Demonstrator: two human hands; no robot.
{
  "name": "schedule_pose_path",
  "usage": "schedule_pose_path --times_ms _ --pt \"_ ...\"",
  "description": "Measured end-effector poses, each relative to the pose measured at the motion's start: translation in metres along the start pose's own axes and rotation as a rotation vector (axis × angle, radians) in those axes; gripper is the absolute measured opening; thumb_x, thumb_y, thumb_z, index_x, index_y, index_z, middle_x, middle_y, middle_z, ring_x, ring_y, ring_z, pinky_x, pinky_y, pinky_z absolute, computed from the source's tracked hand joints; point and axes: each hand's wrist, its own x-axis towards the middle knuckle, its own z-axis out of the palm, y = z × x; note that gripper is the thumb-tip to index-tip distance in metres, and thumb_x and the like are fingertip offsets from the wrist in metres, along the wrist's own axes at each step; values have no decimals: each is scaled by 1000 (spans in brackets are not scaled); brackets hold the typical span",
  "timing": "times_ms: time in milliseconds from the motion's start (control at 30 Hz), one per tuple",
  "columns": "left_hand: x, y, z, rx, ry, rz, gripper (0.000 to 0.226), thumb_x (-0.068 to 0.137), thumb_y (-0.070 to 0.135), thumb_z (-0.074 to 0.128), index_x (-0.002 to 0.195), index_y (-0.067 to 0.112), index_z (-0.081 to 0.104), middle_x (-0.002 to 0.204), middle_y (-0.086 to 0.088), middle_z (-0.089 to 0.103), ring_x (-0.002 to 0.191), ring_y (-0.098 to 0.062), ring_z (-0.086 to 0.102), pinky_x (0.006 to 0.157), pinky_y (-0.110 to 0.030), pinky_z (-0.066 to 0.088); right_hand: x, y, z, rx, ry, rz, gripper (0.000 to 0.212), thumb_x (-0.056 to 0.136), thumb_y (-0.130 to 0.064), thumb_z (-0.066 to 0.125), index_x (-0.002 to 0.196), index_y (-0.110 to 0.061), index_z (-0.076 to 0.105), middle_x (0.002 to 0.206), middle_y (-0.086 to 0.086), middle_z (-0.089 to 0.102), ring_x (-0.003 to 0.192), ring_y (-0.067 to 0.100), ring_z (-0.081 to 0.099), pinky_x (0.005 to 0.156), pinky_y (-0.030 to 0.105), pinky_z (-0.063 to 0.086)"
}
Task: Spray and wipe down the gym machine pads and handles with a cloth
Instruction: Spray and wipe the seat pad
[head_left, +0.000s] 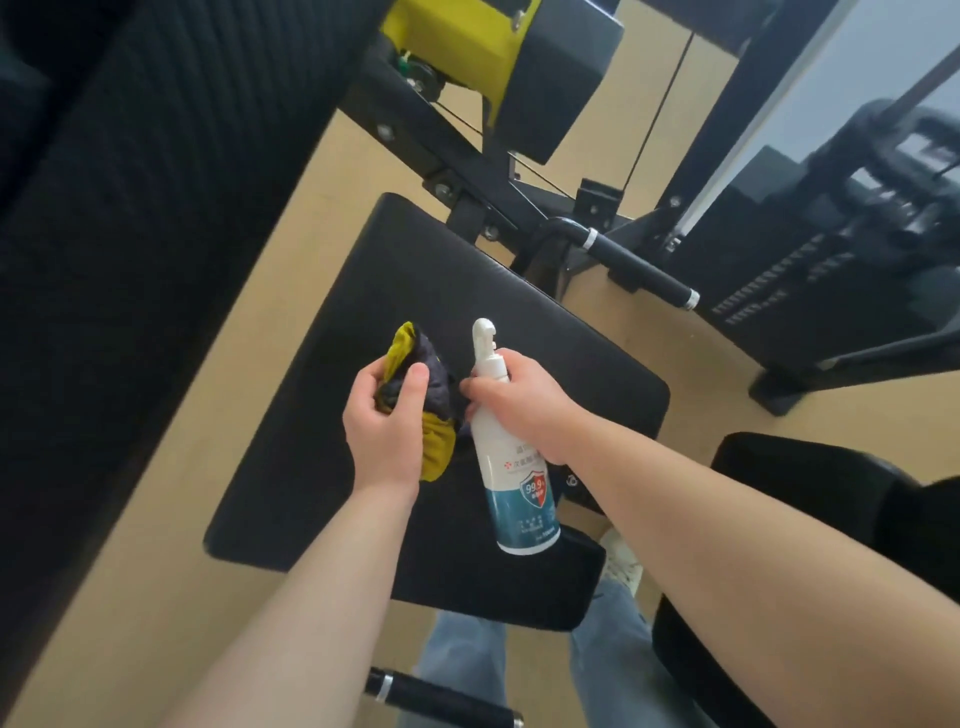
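In the head view, the black seat pad (545, 312) lies below us, its far and right edges bare, with tan floor (249, 322) open on both sides. Over its middle, our left hand (387, 421) clutches a bunched yellow-and-dark cloth (402, 345). Beside it, our right hand (519, 405) grips the neck of a white, blue-labelled spray bottle (519, 493).

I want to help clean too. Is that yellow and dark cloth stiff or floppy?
Probably floppy: the cloth bunches into folds in the left hand. Likely light too, since thumb and fingers alone hold it up.
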Motion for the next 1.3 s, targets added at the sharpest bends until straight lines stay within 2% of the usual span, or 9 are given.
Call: schedule_pose_path --times_ms 100,267,400,533,700,867,1033,1133,1300 --pt "1 2 -9 -2 37 -15 14 96 33 68 109 35 65 109 9 70 102 -8 70 87 -30 60 8 -17 7 -6 -29 -7 32 88 -40 73 115 -30 61 96 3 74 85 23 76 85 51 63" --pt "-5 -2 -23 -10 134 -45 25 97 40 65 120 29 64 114 7 69 105 -12 69 87 -29 59 26 -46 18 -153 16 -85 18 90 -38 70 99 -25 61 94 2 70 86 21 71 84 46 61" --pt "-8 -5 -35 -2 167 -67 22 96 43 66 117 35 63 116 7 69 107 -14 68 87 -32 58 35 -61 28 -89 2 -104 35 91 -39 69 123 -32 56 102 -2 67 92 19 70 79 39 60" --pt "-10 -5 -43 13 180 -79 19 96 44 65 114 38 63 116 8 68 108 -14 67 89 -33 59 35 -65 32 -116 48 -99 19 94 -38 66 106 -28 56 95 -1 64 86 17 67 66 31 51" --pt "-17 -6 -51 31 221 -108 28 97 49 62 120 34 62 118 8 67 108 -15 66 90 -36 59 13 -49 39 -229 -112 -141 29 89 -39 69 116 -33 58 98 -2 70 88 18 70 70 33 54" --pt "-27 -15 -63 25 314 -158 31 99 49 60 124 31 62 119 7 66 107 -15 65 89 -34 58 -7 -37 57 -337 -166 -159 18 88 -39 70 98 -28 60 93 -2 71 84 19 70 72 35 58" --pt "-44 -29 -71 39 388 -153 32 100 44 59 127 26 62 119 5 66 103 -11 65 76 -20 51 -34 -20 71 -367 -290 -156 24 88 -43 73 106 -34 59 95 -4 69 85 16 70 76 37 60" --pt "-57 -38 -71 53 433 -163 32 100 42 60 126 23 63 120 3 66 103 -13 65 84 -26 53 -48 -13 68 -406 -296 -171 18 89 -41 72 96 -30 59 92 -2 70 84 17 70 74 35 59" --pt "-84 -53 -74 11 491 -220 17 103 41 56 113 28 58 107 8 65 99 -12 65 80 -26 52 -73 -3 70 -404 -524 -99 27 91 -42 74 111 -32 59 100 0 70 91 20 72 83 41 62"
